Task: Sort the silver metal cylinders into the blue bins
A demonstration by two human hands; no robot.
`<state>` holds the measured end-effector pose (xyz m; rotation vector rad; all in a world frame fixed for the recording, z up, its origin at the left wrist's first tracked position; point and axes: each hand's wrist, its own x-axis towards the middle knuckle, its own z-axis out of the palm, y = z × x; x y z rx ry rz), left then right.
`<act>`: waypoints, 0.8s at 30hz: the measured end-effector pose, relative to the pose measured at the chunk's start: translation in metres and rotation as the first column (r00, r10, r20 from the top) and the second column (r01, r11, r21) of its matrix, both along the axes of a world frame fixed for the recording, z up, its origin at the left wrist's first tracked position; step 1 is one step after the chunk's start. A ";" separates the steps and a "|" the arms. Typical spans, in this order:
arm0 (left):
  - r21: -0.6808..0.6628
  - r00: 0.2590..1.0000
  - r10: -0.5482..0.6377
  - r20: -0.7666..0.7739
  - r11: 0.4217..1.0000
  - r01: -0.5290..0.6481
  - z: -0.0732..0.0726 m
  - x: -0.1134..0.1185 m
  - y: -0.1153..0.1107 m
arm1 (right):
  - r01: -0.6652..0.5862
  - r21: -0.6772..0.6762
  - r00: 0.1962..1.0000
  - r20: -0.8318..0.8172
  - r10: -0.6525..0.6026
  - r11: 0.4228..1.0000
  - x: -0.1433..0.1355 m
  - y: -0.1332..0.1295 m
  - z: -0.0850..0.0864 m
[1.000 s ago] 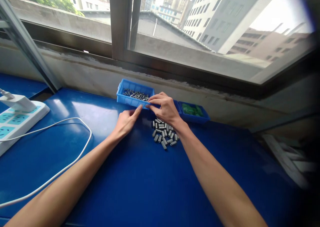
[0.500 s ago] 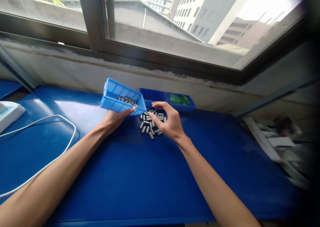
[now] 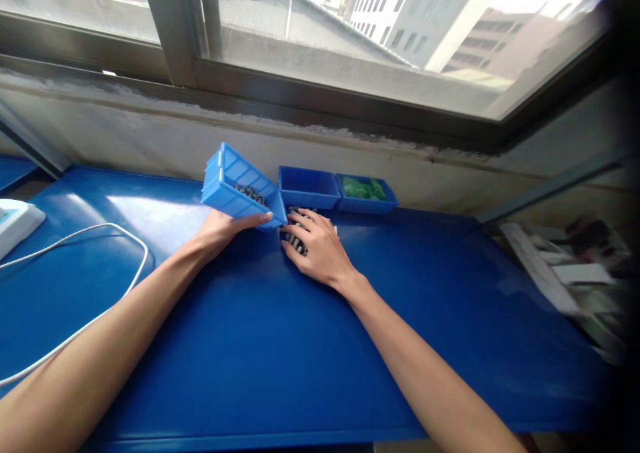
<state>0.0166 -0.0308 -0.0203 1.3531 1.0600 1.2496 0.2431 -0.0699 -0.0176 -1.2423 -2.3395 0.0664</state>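
Note:
My left hand (image 3: 223,230) grips a light-blue plastic bin (image 3: 227,198) by its lower side, the thumb over the rim. The bin is held tilted above the table, its lower end to the right by the pile. Small dark and silvery parts (image 3: 251,194) lie inside it. My right hand (image 3: 320,245), fingers spread, is over a pile of short metallic pieces (image 3: 297,243) with dark ends. Most of the pile is hidden under the palm and fingers. What exactly these pieces are, I cannot tell.
Against the wall stand a dark-blue bin (image 3: 309,200) and another blue bin (image 3: 369,205) with green items (image 3: 364,188). On the left of the blue table (image 3: 260,366) are a white cable (image 3: 144,260) and a white device (image 3: 20,225). A window frame (image 3: 310,100) rises behind.
My right hand has come down over the pile, its fingers going from curled to spread. The bin in my left hand has tipped further toward its right end.

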 end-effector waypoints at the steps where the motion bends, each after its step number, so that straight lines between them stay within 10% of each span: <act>1: -0.002 1.000 -0.028 -0.013 1.000 0.028 0.001 -0.001 -0.001 | 0.022 0.001 0.999 -0.034 -0.022 1.000 0.001 0.000 -0.001; 24: 0.078 0.966 -0.183 -0.184 0.977 0.200 0.022 0.026 -0.013 | 0.036 -0.049 0.978 -0.205 -0.045 0.998 0.007 0.001 -0.007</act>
